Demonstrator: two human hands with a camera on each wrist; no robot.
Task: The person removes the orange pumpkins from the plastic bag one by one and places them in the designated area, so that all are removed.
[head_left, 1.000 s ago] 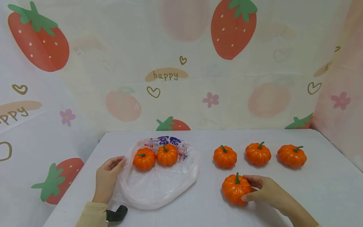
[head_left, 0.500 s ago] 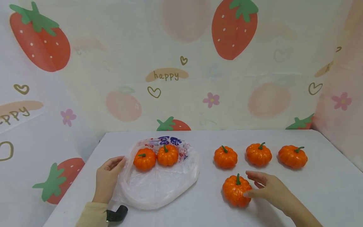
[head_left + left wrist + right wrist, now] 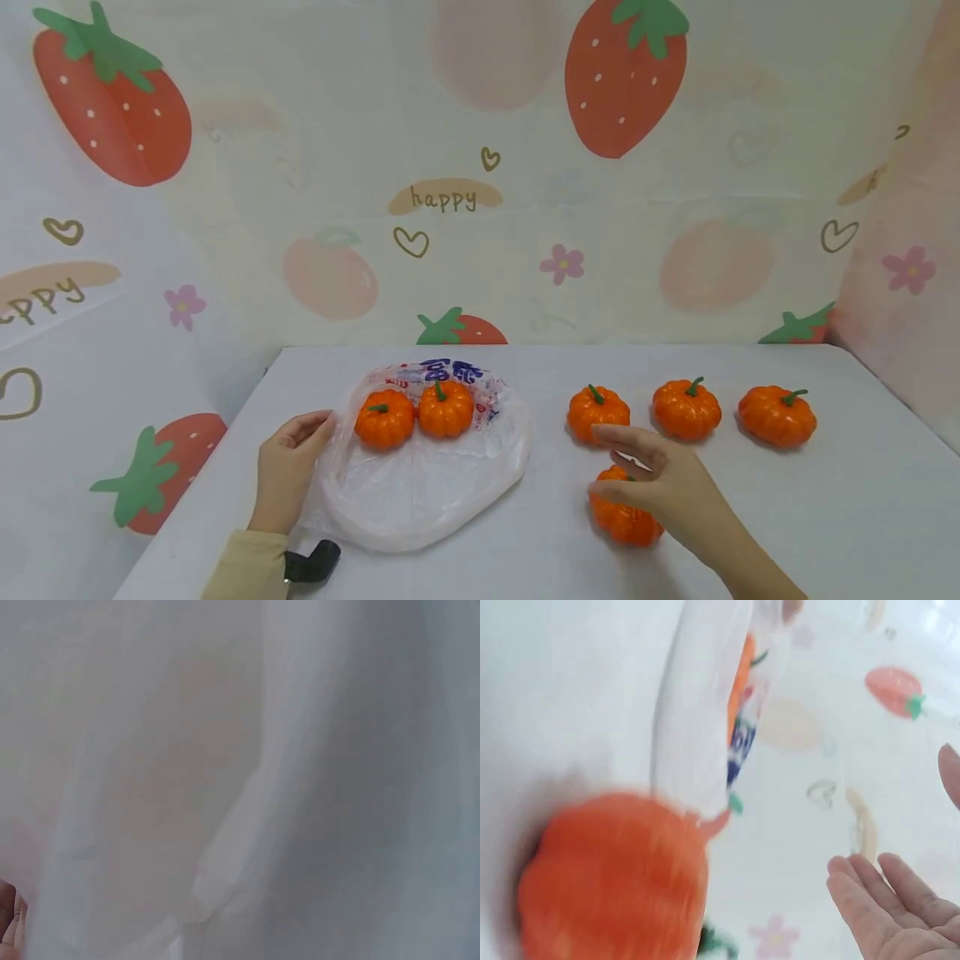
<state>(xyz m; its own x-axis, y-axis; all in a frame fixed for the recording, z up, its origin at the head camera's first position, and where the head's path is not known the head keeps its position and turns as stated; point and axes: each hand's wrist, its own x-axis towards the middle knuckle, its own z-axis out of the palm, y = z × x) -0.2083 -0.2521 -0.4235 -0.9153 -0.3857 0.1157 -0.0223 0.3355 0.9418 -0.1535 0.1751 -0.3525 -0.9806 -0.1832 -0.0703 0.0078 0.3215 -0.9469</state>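
A thin white plastic bag (image 3: 420, 521) lies spread on the table, its mouth facing up, with blue and red print at the back. Two small orange pumpkins (image 3: 384, 422) with green stems sit inside it, side by side. My left hand (image 3: 285, 475) pinches the bag's left rim; the left wrist view is filled by blurred white plastic (image 3: 225, 787). Over the nearest loose pumpkin (image 3: 628, 523) is my right hand (image 3: 671, 479), fingers spread apart and holding nothing, partly hiding that pumpkin. In the right wrist view, the pumpkin (image 3: 615, 885) stands apart from the fingers (image 3: 870, 911).
Behind the right hand three more pumpkins stand in a row: a left one (image 3: 596, 404), a middle one (image 3: 686, 410) and a right one (image 3: 777, 417). A black device (image 3: 313, 562) sits at the left wrist. A strawberry-printed curtain (image 3: 480, 275) encloses the white table (image 3: 540, 567).
My right hand has let go of the nearest pumpkin, opened its fingers, and moved up and left over it. The left hand keeps its hold on the bag's rim.
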